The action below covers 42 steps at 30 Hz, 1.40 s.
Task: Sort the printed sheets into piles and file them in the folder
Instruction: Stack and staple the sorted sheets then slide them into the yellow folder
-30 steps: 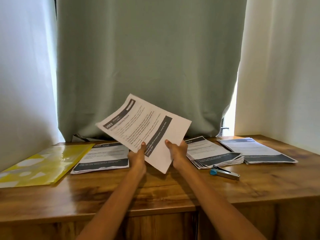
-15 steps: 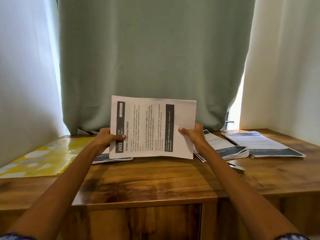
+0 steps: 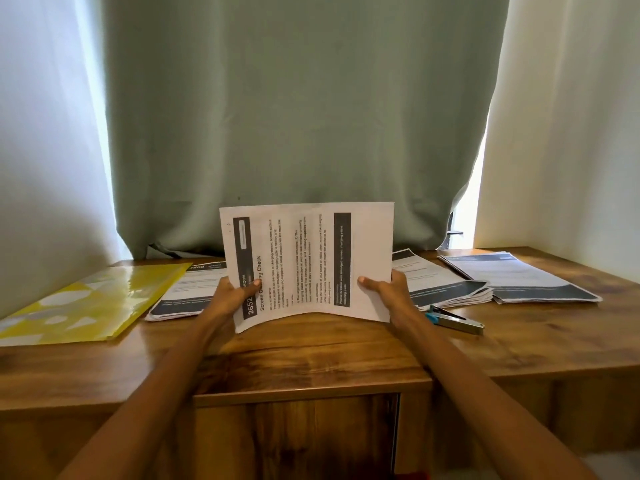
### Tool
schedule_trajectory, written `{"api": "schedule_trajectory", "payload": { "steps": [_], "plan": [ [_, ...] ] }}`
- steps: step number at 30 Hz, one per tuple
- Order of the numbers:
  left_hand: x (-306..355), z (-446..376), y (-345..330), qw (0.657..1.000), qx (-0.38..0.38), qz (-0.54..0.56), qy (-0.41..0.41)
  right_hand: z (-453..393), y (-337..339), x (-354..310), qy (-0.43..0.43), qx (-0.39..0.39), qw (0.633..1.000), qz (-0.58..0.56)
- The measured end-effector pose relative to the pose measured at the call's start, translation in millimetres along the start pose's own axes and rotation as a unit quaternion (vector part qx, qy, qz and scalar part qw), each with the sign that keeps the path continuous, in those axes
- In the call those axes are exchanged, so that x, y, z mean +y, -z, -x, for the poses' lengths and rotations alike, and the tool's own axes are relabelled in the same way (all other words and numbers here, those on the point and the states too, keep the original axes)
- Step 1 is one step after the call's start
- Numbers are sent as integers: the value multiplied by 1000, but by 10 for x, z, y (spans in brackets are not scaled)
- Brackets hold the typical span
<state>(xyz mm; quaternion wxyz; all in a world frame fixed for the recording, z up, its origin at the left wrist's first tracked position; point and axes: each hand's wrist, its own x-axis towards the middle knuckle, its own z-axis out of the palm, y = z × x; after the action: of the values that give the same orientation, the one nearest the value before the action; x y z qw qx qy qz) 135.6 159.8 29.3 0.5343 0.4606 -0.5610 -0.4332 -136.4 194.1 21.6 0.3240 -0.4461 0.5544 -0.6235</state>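
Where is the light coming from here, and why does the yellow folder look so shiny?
Head view: daylight comes through the bright gap beside the green curtain, overexposed; the yellow folder carries pale glare patches; small print on the held sheets is too blurred to read; wide-angle distortion bends the table's front edge.

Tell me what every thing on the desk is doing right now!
Held sheets: upright, sideways, gripped at both ends.
Left hand: gripping.
Right hand: gripping.
Yellow folder: flat, closed.
Three paper piles: lying flat.
Stapler: lying untouched.
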Motion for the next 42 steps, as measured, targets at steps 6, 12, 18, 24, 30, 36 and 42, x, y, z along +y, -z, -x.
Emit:
{"api": "schedule_trajectory", "payload": {
  "steps": [6,12,18,24,30,36,42],
  "plan": [
    [-23,35,-23,998,4,61,17,-56,-56,-76,17,-5,1000,5],
    [-113,14,-127,998,28,38,45,-51,-59,46,20,37,997,61],
    [-71,-17,-324,983,45,147,105,-193,318,-67,94,80,948,293],
    [-73,16,-498,961,57,234,139,-268,667,-142,-118,-82,788,599],
    [41,120,-678,958,41,253,130,-42,684,-194,-95,-47,718,688],
    [143,102,-721,951,32,286,115,-33,417,-236,-33,-104,816,568],
    [236,-5,-730,935,29,341,90,38,-78,-386,-35,-254,942,215]
  ]
}}
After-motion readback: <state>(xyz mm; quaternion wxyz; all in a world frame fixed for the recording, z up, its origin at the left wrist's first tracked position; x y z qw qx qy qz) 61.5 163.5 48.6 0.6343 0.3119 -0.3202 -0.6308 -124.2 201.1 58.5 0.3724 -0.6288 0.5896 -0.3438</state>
